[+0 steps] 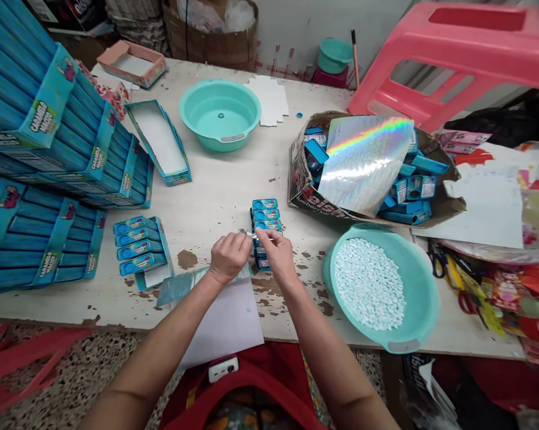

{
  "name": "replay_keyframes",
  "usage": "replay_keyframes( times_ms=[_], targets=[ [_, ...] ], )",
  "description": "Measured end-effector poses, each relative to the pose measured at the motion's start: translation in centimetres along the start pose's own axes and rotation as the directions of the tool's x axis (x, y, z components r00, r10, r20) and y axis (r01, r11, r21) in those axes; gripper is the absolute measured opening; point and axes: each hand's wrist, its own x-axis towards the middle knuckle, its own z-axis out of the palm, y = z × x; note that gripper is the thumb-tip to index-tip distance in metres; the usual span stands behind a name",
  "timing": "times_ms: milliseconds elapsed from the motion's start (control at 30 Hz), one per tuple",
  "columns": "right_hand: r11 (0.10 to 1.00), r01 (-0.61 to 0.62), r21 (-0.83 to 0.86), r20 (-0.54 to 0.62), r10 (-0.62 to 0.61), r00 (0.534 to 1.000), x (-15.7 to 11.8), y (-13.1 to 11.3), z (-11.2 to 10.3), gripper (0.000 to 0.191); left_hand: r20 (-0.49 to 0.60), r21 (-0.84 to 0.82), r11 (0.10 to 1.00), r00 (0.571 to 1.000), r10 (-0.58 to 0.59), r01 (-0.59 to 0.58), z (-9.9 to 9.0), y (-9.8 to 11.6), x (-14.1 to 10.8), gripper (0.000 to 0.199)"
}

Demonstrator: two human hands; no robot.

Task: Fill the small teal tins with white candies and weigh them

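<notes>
My left hand (230,257) and my right hand (276,254) come together over the middle of the table, both with closed fingertips. A tiny pale, shiny bit shows between them, too small to name. Right below the fingers stands a row of small blue candy boxes (265,205), partly covered by my right hand. Under my left forearm lie a shiny bluish plastic sheet (175,289) and a white paper sheet (227,325). To the left, several similar blue boxes (139,248) sit in an open display tray (165,254).
Tall stacks of filled blue display boxes (94,152) rise at left. A teal basin (424,286) of small white candies stands at right, below a carton (303,191) of loose blue boxes under a holographic sheet (363,164). Another teal basin (220,113) sits at the back.
</notes>
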Motion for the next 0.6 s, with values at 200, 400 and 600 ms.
replay_keyframes(
  times_ms=[200,400,600],
  targets=[
    [0.996,-0.026,0.090,0.011,0.025,1.000,-0.1,0.0,-0.4,0.026,0.042,-0.356,0.918,0.985,-0.170,0.174,-0.5,-0.5,-1.4,0.030],
    [0.997,-0.056,0.048,0.060,0.053,0.997,-0.6,-0.9,-2.4,0.027,0.552,-0.817,0.019,0.790,-0.266,0.577,-1.6,-1.2,-0.9,0.056],
    [0.998,-0.040,0.042,0.031,0.038,0.999,-0.7,-0.1,-2.7,0.027,0.727,-0.685,-0.237,0.664,-0.173,0.689,-0.5,1.0,0.2,0.029]
  ],
)
